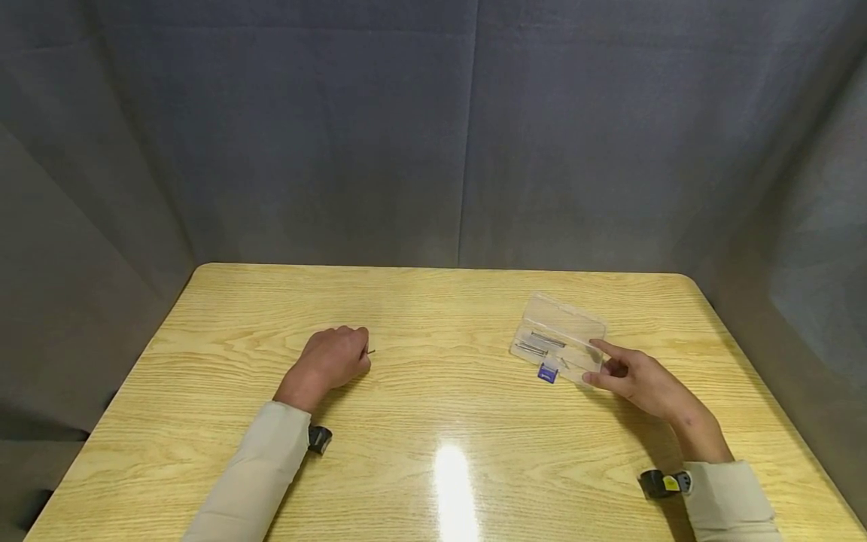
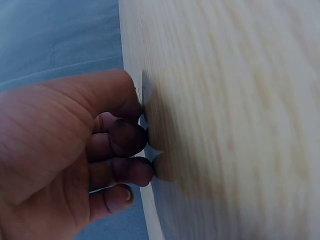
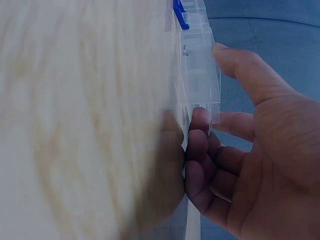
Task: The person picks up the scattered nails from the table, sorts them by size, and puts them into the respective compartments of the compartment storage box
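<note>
My left hand (image 1: 335, 357) is held low over the left half of the table, fingers curled toward the thumb. From its fingertips sticks the short end of a thin metal nail (image 1: 371, 351); the rest is hidden, and the left wrist view shows only the curled fingers close to the wood. On the right, a clear plastic box (image 1: 572, 324) lies on the table with its lid up. Several long, thin nails (image 1: 547, 340) lie in its compartments. My right hand (image 1: 643, 380) grips the box's right end between thumb and fingers, also seen in the right wrist view.
A blue latch (image 1: 548, 373) sticks out from the box's front side. The wooden table (image 1: 420, 391) has rounded far corners and a bright glare near the front. Grey cloth (image 1: 325, 150) hangs behind it and at both sides.
</note>
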A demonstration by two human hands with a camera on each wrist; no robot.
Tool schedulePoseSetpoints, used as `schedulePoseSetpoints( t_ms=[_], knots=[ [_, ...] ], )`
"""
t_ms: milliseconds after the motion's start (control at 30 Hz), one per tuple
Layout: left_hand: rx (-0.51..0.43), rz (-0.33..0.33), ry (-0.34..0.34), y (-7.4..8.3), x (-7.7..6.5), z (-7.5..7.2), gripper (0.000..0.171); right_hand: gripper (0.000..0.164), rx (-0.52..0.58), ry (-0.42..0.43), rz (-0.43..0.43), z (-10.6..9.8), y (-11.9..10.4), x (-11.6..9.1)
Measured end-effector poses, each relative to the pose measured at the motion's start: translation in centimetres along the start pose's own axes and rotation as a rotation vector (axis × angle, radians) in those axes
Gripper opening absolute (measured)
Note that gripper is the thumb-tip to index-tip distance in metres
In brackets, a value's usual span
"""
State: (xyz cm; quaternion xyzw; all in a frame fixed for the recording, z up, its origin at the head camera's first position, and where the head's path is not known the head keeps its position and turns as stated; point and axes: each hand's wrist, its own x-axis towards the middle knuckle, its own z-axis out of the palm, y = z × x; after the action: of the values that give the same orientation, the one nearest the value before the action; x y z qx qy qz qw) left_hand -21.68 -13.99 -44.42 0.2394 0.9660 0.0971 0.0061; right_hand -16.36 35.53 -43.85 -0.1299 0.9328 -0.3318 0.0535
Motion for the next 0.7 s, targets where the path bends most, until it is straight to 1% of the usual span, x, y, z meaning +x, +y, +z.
schedulePoseSetpoints(
  t_ms=[167, 400, 533, 700],
  knots=[
    [-0.015, 0.005, -0.004, -0.07, -0.05, -0.02, 0.014, 0.076, 0.001, -0.008, 0.003, -0.07, -0.02, -0.05],
    [-0.032, 0.015, 0.013, -0.29, -0.11, 0.11, 0.014, 0.073, -0.006, -0.005, -0.027, -0.18, -0.21, 0.01],
    [-0.055, 0.013, -0.001, -0.34, -0.29, 0.01, 0.015, 0.074, -0.007, -0.006, -0.020, -0.10, -0.18, -0.03],
    [-0.088, 0.015, 0.002, -0.32, -0.51, -0.08, 0.016, 0.074, -0.015, 0.003, -0.022, -0.08, -0.03, -0.03]
  ],
)
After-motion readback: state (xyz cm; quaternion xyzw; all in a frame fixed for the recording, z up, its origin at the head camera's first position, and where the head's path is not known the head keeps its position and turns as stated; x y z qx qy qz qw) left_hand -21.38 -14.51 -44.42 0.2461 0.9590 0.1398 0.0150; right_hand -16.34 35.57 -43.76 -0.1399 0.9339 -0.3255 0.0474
